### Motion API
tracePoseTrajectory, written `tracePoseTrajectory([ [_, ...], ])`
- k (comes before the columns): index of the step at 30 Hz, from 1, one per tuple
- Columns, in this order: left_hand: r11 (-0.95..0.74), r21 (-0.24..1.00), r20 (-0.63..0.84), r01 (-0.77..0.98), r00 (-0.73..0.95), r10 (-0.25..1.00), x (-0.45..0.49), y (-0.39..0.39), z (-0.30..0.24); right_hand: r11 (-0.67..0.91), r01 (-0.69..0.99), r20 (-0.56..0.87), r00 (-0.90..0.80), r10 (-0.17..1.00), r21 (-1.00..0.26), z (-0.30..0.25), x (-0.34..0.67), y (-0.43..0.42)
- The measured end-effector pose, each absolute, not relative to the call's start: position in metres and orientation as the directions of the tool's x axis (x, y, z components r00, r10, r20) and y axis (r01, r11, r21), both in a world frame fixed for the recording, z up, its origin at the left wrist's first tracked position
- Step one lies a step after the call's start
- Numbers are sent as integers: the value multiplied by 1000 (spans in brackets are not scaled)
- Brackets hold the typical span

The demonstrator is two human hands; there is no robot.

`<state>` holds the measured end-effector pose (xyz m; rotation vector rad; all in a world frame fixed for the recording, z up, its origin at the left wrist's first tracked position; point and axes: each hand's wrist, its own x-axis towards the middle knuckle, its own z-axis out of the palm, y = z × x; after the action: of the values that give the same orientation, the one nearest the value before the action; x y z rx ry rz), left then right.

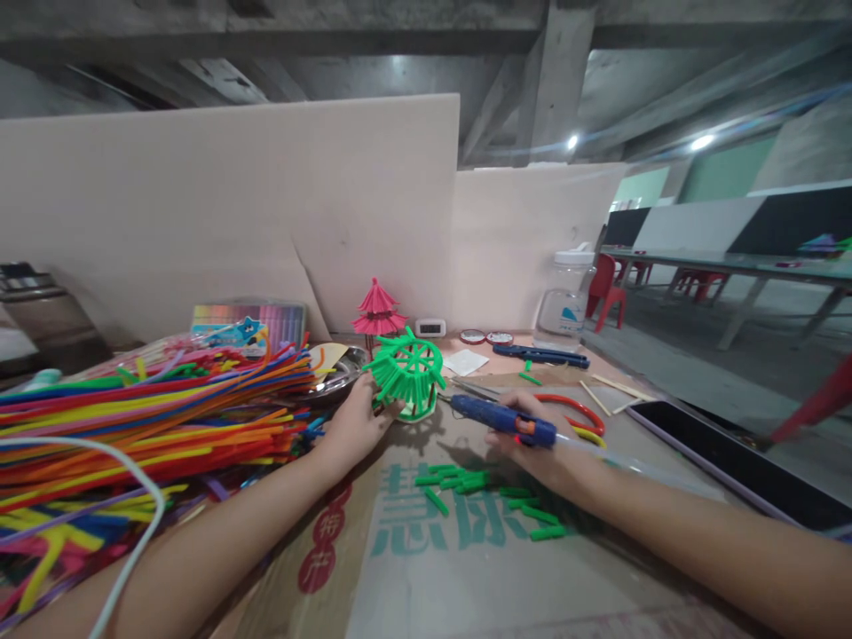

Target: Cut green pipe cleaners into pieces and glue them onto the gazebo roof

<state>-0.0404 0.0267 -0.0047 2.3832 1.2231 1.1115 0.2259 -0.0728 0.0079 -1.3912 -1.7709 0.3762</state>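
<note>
My left hand (363, 417) grips the base of a small green pavilion model (407, 368) made of pipe cleaner pieces, with an open spoked roof frame. In my right hand (532, 444) is a blue hot glue gun (502, 417), a clear glue stick trailing from its back. The gun's nozzle points left, close to the model's right side; whether it touches cannot be made out. Several short green pipe cleaner pieces (459, 479) lie on the cardboard (413, 586) below my hands. Behind the model stands a finished-looking pink pagoda (377, 311).
Bundles of coloured pipe cleaners (166, 417) fill the left side, crossed by a white cable (143, 479). Scissors with red-orange handles (576, 413) lie behind my right hand. A phone (738, 457) is at right; a clear water bottle (563, 302) and blue pliers-like tool (542, 356) stand farther back.
</note>
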Motion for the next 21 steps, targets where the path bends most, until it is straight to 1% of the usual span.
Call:
tracePoseTrajectory([
  [3, -606, 505, 493, 615, 371, 787, -41, 27, -6, 411, 556, 498, 6, 867, -723, 17, 237, -70],
  [5, -602, 495, 475, 627, 385, 791, -42, 27, -6, 407, 547, 522, 66, 850, -732, 25, 246, -60],
  [7, -602, 495, 459, 627, 399, 794, -42, 26, -6, 362, 552, 492, 102, 864, -751, 34, 255, -43],
  [9, -597, 502, 445, 626, 405, 799, -41, 24, -5, 306, 574, 433, 96, 896, -760, 41, 262, -20],
  [11, -585, 506, 434, 634, 399, 808, -40, 22, -4, 231, 648, 374, 90, 923, -726, 44, 269, 8],
  [13, -575, 503, 424, 645, 396, 815, -39, 21, -3, 222, 672, 364, 77, 928, -707, 43, 274, 37],
  [18, -614, 486, 441, 623, 431, 787, -41, 22, -4, 105, 742, 297, 131, 946, -662, 25, 283, 90],
  [21, -585, 486, 426, 650, 409, 807, -43, 24, -7, 85, 784, 281, 117, 953, -615, 10, 285, 103],
])
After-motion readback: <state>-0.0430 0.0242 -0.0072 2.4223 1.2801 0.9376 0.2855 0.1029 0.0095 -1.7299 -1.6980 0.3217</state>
